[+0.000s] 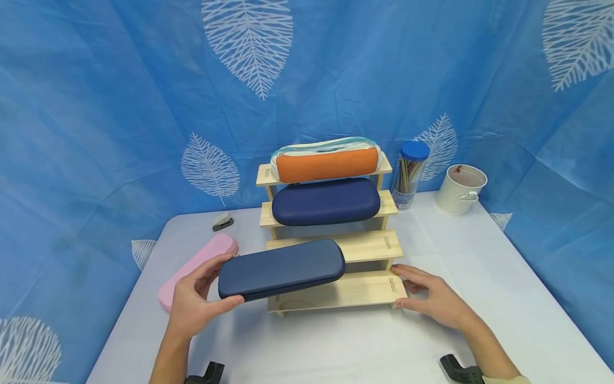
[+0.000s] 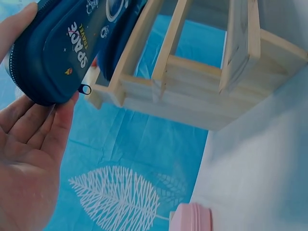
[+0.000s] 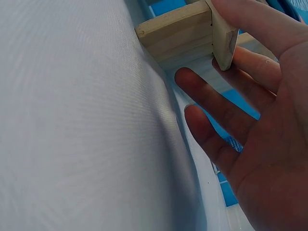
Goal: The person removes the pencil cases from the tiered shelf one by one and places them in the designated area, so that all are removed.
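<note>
Two tiers of the stepped wooden rack (image 1: pixel 369 246) at frame centre are filled: an orange fabric pouch (image 1: pixel 326 164) on the top step and a dark blue hard case (image 1: pixel 326 201) below it. The two lower steps remain bare. The left hand (image 1: pixel 194 301) grips a second navy pencil case (image 1: pixel 282 268), thumb and fingers curled round its left end, held at the third step's left edge. A pink case (image 1: pixel 192 272) lies on the white tablecloth (image 1: pixel 336 346), lower left. The right hand (image 1: pixel 434 301) rests relaxed, fingers straight, against the rack's lower right corner. The cases are rounded and smooth; the rack is pale, unfinished slats.
</note>
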`<state>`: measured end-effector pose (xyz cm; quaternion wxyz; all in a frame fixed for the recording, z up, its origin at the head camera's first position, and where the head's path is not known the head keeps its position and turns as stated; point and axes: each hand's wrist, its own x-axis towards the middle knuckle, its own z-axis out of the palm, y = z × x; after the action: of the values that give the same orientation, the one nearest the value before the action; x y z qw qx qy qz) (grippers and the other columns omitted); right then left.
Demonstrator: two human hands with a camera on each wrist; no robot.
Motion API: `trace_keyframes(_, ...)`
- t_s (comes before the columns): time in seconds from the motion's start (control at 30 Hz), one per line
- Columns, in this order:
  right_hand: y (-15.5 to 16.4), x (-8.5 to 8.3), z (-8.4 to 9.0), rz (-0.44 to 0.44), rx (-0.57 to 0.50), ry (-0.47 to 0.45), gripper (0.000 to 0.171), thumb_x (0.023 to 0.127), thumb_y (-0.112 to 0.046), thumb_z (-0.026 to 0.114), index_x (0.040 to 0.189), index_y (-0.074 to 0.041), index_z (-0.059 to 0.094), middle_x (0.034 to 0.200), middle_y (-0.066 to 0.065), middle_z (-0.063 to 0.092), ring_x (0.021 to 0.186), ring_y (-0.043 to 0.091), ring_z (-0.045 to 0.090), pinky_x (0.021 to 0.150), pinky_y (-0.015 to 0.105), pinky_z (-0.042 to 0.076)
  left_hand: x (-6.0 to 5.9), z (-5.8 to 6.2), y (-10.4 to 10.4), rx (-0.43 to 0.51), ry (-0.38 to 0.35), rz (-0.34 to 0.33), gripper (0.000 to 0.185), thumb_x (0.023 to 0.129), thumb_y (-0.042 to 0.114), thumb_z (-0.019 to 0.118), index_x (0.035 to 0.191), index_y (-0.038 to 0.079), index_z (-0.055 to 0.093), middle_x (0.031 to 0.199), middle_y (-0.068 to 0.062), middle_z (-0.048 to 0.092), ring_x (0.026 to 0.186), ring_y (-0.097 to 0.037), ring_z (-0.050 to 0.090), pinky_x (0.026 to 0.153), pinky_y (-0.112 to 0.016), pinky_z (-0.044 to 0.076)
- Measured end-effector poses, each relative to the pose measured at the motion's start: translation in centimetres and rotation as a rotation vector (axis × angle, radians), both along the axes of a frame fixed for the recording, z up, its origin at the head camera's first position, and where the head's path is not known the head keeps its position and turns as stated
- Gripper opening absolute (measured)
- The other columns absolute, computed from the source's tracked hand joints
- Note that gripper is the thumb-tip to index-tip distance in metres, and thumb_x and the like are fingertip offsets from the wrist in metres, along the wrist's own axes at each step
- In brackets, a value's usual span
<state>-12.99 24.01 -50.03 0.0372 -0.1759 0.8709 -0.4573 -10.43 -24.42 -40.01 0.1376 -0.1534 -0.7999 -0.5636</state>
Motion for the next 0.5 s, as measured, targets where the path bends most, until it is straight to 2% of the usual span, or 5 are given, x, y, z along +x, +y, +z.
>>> trace_keyframes(0.23,-0.1,0.1,0.1,-0.011,0.012,0.007,0.066,0.076,-0.037,0.081,0.136,-0.028,0.056,0.14,-0.002,0.049,0.095,0.009,0.061,0.081,0.03,0.05,0.7,-0.1,-1.0,0.0,0.01,0.063,0.073,0.06,-0.008,0.087,0.128,0.001,0.06,0.123,-0.015,0.061,0.104,-0.017,0.06,0.092,-0.022,0.046)
trace_keyframes(0.5,0.0,0.1,0.1,0.008,0.008,0.017,0.066,0.077,-0.037,0.08,0.137,-0.027,0.055,0.141,-0.002,0.048,0.096,0.01,0.061,0.083,0.031,0.05,1.2,-0.3,-1.8,0.034,0.004,0.112,0.072,0.061,-0.013,0.085,0.127,-0.001,0.06,0.121,-0.012,0.062,0.1,-0.019,0.061,0.089,-0.024,0.049)
